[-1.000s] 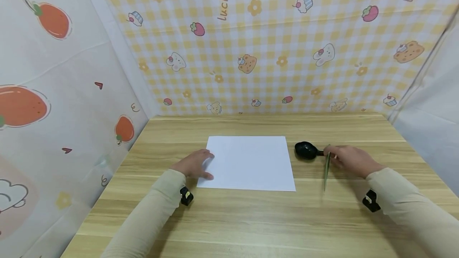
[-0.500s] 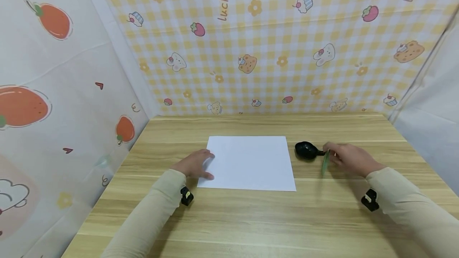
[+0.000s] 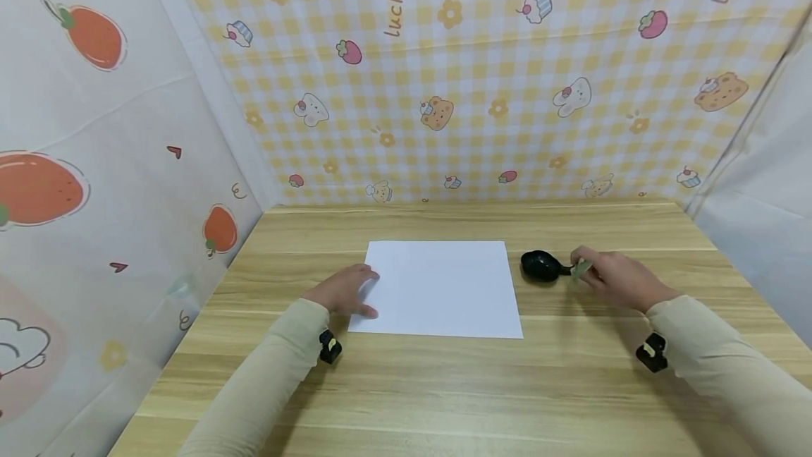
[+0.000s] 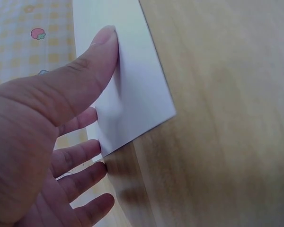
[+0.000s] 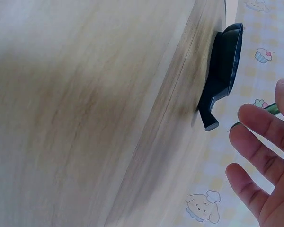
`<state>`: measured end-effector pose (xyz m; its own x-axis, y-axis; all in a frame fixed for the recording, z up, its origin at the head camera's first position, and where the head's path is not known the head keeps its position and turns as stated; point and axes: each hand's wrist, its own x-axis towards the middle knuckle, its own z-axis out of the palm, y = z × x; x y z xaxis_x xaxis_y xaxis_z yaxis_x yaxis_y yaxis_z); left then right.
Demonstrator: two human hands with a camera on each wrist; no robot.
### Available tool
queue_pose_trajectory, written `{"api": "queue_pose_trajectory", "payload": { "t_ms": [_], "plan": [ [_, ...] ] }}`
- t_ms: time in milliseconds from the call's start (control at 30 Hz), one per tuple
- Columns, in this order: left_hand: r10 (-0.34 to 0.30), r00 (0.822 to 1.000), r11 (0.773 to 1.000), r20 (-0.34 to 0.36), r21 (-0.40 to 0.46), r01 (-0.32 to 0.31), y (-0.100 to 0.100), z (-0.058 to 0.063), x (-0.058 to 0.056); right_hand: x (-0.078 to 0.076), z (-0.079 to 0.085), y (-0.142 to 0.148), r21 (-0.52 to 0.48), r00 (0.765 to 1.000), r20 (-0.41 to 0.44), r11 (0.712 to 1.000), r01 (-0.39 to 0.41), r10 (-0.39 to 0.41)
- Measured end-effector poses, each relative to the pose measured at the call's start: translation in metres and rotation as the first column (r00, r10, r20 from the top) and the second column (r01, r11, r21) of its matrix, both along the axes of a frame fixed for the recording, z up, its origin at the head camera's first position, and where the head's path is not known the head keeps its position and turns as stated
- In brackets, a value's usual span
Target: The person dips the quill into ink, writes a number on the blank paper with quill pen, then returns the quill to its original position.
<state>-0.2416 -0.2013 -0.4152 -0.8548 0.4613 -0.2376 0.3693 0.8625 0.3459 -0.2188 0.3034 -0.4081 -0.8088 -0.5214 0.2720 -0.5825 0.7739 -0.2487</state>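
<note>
- beige sleeves [image 3: 729, 365] come nearest, below and to either side of the grip, each wearing a small black device [image 3: 652, 352].
- wood-grain table [image 3: 444, 400] spreads beneath the grip.
- right hand [image 3: 622, 277] makes the grip: thumb and fingertips pinch a slim green stick [image 5: 273, 109], the other fingers loose. whether it is a pen, i cannot tell. so narrow a thing could, i judge, twist or slip out if the pinch slackens.
- left hand [image 3: 342, 290], well left of the grip, grasps nothing; its fingers spread at the left edge of a white sheet [image 3: 444, 288], thumb over it. how firmly it presses, i cannot tell; too light a touch could let the sheet slide or swivel when pushed.
- the sheet itself lies flat between the hands, left of the grip.
- black spoon [image 3: 542, 266] lies just left of the grip, apart from the sheet, handle towards the fingers. a low sweep of the knuckles might catch that handle and swing the bowl onto the sheet.
- checked cloth [image 3: 482, 69] hangs beyond the grip, farthest off.
</note>
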Motion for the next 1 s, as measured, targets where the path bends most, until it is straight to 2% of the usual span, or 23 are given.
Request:
{"api": "queue_pose_trajectory", "payload": {
  "t_ms": [233,367,600,700,867,1000],
  "plan": [
    [-0.003,1.0,1.0,-0.001,-0.006,0.003,-0.0006,-0.0006,-0.0012,-0.0005,-0.0001,-0.0019,-0.039,1.0,-0.007,0.999,0.004,-0.005],
    [-0.007,1.0,1.0,-0.004,-0.009,0.007,-0.0013,-0.0014,-0.0016,-0.0011,0.0007,-0.0031,-0.053,0.998,0.055,0.998,0.034,-0.031],
    [-0.023,1.0,1.0,-0.01,0.001,0.023,-0.0007,-0.0024,-0.002,0.0035,0.0072,-0.0066,-0.1,0.981,0.18,0.991,0.091,-0.072],
    [-0.02,1.0,1.0,-0.006,0.002,0.02,-0.0005,-0.0022,-0.0019,0.0038,0.0064,-0.0068,-0.153,0.981,0.183,0.984,0.093,-0.064],
    [-0.017,1.0,1.0,-0.008,0.0,0.017,-0.0009,-0.0019,-0.0018,0.0022,0.0005,-0.0069,-0.249,0.994,0.109,0.967,0.048,-0.021],
    [-0.016,1.0,1.0,-0.008,-0.002,0.016,-0.0014,-0.0021,-0.0011,0.0012,-0.0025,-0.0075,-0.312,0.995,0.097,0.95,0.035,-0.005]
  ]
}}
